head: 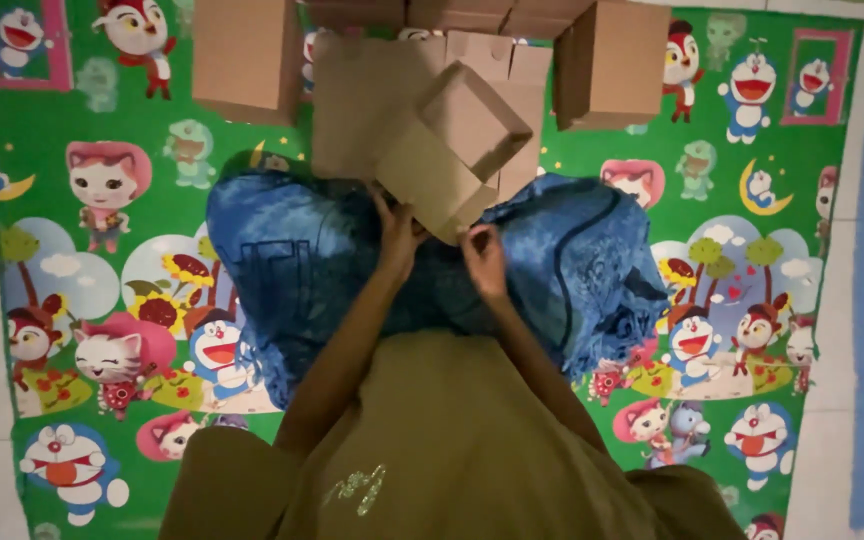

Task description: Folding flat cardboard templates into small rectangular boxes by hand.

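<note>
Both hands grip a small cardboard box (455, 150), tilted, at 12 o'clock over the blue-draped lap (292, 260). Left hand (399, 235) clasps its lower edge; right hand (482, 258) pinches the near corner. Finished boxes (247, 55) beyond on the cartoon mat (102, 250).

Two hands, the left hand (397, 235) and right hand (482, 258), hold one cardboard box (452, 150); just beyond them stand two taller boxes (247, 55), one flat cardboard sheet (357, 100).
</note>
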